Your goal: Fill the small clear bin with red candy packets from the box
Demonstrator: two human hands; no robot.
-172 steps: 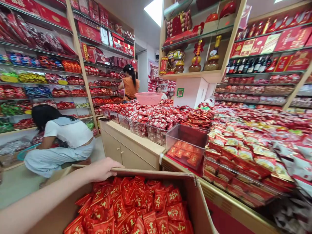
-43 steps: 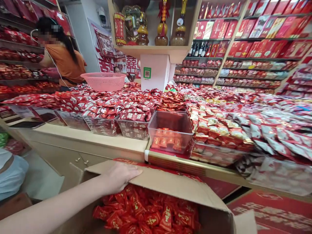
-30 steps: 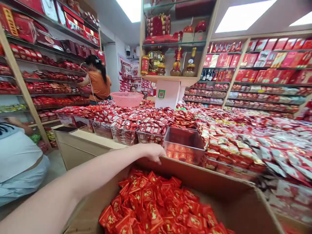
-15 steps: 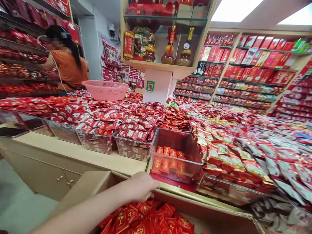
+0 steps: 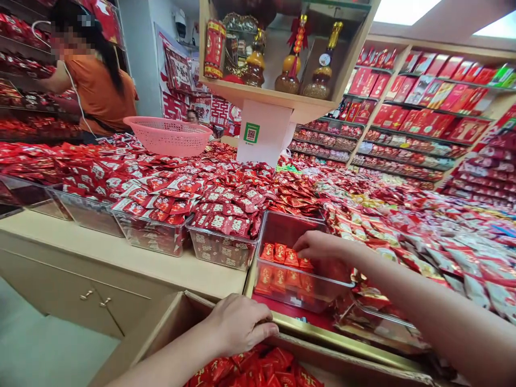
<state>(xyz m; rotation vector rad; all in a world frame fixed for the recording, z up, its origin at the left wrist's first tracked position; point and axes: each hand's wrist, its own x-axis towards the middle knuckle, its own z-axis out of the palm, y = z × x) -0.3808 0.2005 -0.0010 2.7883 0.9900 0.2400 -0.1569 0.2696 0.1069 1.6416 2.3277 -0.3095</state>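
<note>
My left hand (image 5: 244, 325) is closed with curled fingers over the far edge of an open cardboard box (image 5: 157, 328), which holds a heap of loose red candy packets (image 5: 258, 371). My right hand (image 5: 318, 248) reaches into a clear plastic bin (image 5: 266, 226) behind the box. Its bent fingers are pressed together on a red packet (image 5: 305, 264) at the right end of short rows of red packets (image 5: 278, 252) standing in the bin. The fingertips are partly hidden, so how firmly they hold that packet is unclear.
Clear bins of wrapped sweets (image 5: 226, 215) line the counter (image 5: 133, 258) to the left; more packets (image 5: 395, 236) spread right. A pink basket (image 5: 169, 134) sits on the sweets. A display cabinet (image 5: 278, 94) stands behind. A person in an orange top (image 5: 97, 86) is at the left shelves.
My right hand has come in from the right and reached into the clear bin. My left hand stays at the box edge, slightly lower and further right. The camera view has shifted a little.
</note>
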